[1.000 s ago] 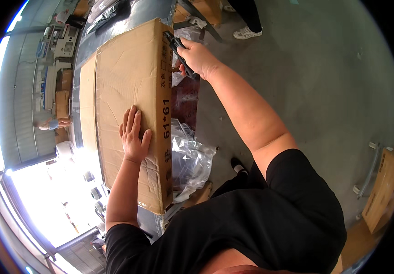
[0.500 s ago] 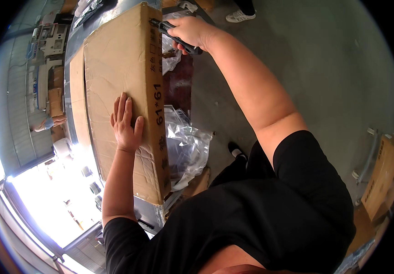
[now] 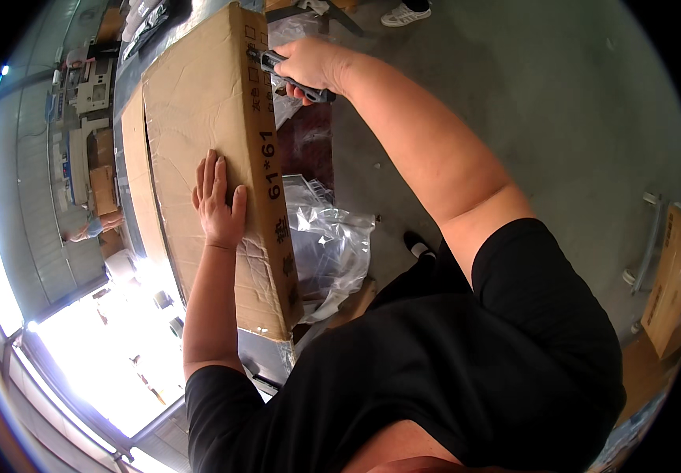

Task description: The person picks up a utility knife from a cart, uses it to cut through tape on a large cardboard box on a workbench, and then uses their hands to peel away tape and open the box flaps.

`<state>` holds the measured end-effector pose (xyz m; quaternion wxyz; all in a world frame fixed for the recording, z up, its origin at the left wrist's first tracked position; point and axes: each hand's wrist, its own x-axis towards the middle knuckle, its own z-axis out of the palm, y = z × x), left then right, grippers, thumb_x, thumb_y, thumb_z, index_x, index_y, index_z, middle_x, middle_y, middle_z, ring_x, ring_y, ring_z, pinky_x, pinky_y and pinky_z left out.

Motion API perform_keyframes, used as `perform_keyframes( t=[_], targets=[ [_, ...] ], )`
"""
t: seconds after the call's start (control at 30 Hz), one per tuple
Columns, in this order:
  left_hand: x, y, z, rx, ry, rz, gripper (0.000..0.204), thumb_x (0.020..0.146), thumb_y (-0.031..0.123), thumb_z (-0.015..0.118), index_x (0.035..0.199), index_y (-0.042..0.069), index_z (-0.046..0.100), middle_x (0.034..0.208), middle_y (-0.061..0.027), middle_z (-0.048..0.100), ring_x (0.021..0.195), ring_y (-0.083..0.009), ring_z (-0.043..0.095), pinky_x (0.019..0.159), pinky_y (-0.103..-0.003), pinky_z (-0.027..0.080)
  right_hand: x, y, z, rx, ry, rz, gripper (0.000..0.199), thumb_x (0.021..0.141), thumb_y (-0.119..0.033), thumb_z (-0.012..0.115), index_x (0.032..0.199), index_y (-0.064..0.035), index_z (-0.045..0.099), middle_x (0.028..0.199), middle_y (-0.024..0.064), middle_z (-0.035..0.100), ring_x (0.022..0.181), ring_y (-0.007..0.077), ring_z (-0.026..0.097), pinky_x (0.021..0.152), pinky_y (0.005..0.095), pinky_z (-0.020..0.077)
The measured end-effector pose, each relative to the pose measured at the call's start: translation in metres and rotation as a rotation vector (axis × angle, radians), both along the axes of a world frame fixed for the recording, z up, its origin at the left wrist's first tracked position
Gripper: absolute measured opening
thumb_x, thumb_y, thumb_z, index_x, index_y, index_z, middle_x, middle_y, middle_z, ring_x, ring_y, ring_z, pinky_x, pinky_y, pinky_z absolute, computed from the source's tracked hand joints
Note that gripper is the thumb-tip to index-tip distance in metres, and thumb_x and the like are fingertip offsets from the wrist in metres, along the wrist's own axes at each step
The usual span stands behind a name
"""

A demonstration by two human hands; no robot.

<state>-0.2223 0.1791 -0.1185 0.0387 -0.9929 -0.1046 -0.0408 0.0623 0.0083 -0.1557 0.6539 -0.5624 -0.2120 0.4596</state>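
Note:
A long brown cardboard box lies in front of me, with black printing along its right-hand side face. My left hand rests flat on the top of the box, fingers stretched forward and thumb apart. At the far part of the side face, my right hand is closed around what looks like a black utility knife. The tool's front end is at the side face, beside the printed squares. Whether its tip cuts into the cardboard is too small to tell.
Crumpled clear plastic lies right of the box, next to a dark red surface. Another person's shoe shows at the top. Flat cardboard leans by a metal frame at the far right. Shelving and a person stand far left.
My right hand with the knife has come slightly nearer along the box's side face. My left hand stays on top. The whole view has shifted a little.

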Motion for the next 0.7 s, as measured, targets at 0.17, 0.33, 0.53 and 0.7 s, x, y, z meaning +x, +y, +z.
perform_keyframes(
  t=[0.17,0.33,0.53,0.7],
  targets=[
    [-0.001,0.001,-0.002,-0.023,-0.019,0.01,0.065,0.092,0.034,0.057,0.149,0.006,0.044,0.16,-0.0109,0.038,0.149,-0.0319,0.03,0.117,-0.048,0.024,-0.016,0.004,-0.002,-0.043,-0.079,-0.022,0.041,0.101,-0.01,0.047,0.142,-0.0034,0.052,0.073,0.01,0.062,0.055,0.0129,0.056,0.049,0.0328,0.0537],
    [-0.001,0.004,-0.005,-0.01,-0.049,-0.013,0.064,0.093,0.035,0.057,0.149,0.006,0.045,0.16,-0.0108,0.038,0.149,-0.0319,0.031,0.117,-0.048,0.024,-0.039,-0.005,-0.001,-0.013,0.018,-0.033,0.035,0.101,-0.01,0.047,0.135,-0.0023,0.055,0.073,0.0095,0.061,0.055,0.0127,0.056,0.049,0.0324,0.0538],
    [0.0,0.002,-0.007,0.004,-0.043,0.008,0.063,0.094,0.038,0.056,0.149,0.007,0.046,0.159,-0.0098,0.038,0.149,-0.0311,0.031,0.117,-0.048,0.025,-0.063,-0.017,0.007,-0.016,0.033,-0.048,0.03,0.102,-0.012,0.047,0.129,-0.0004,0.056,0.076,0.0094,0.061,0.057,0.0126,0.057,0.05,0.0321,0.0543],
    [-0.002,0.006,-0.009,0.024,-0.065,0.009,0.062,0.095,0.039,0.055,0.148,0.008,0.046,0.159,-0.0091,0.039,0.148,-0.0299,0.032,0.117,-0.047,0.025,-0.095,-0.025,0.006,-0.011,0.078,-0.06,0.03,0.102,-0.012,0.047,0.129,-0.0011,0.056,0.076,0.0087,0.061,0.058,0.0129,0.057,0.052,0.0329,0.0547]
  ],
)
